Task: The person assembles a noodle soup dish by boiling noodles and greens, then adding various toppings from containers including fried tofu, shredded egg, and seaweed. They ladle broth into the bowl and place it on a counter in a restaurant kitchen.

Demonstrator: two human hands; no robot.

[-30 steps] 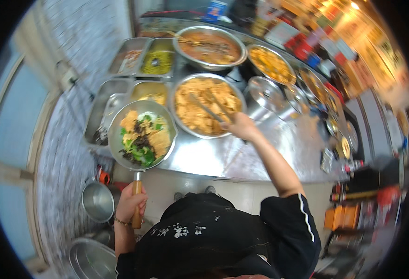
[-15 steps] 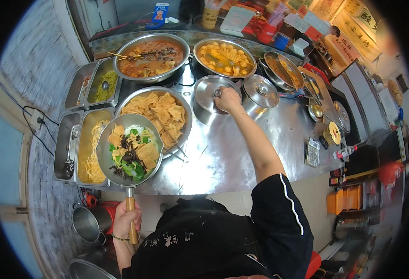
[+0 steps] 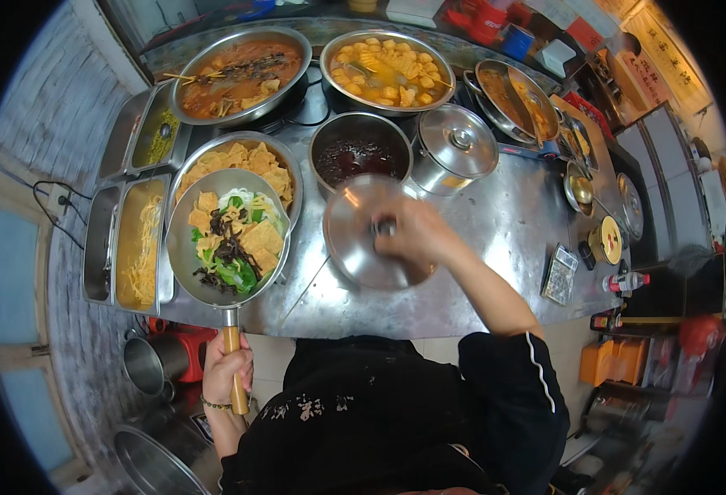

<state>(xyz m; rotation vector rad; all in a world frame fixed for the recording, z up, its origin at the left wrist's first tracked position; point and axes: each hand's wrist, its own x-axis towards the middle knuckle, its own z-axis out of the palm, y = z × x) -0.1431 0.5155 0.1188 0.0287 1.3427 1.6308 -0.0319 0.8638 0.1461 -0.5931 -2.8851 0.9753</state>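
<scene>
My left hand (image 3: 229, 365) is wrapped round the wooden handle of a steel saucepan (image 3: 183, 268). White noodles, green leaves, dark fungus strips and fried tofu skin (image 3: 261, 249) fill the pan, which is held over the table's near left edge. With my right hand (image 3: 416, 231), smeared a little by motion, I grip the knob of a round steel lid (image 3: 350, 243). That lid hangs over the table, just nearer to me than an uncovered pot (image 3: 320, 172) of dark reddish liquid. A large bowl of fried tofu skins (image 3: 243, 165) lies partly hidden behind the saucepan.
Two wide bowls, one of red stew (image 3: 239, 78) and one of yellow broth with tofu puffs (image 3: 387, 70), stand at the back. A lidded steel pot (image 3: 458, 148) adjoins the uncovered one. Metal ingredient trays (image 3: 141, 239) line the left. A bottle (image 3: 627, 282) lies on the right.
The lid has come off the pot and moved toward me in my right hand, exposing the dark liquid. My left hand still holds the saucepan in nearly the same place.
</scene>
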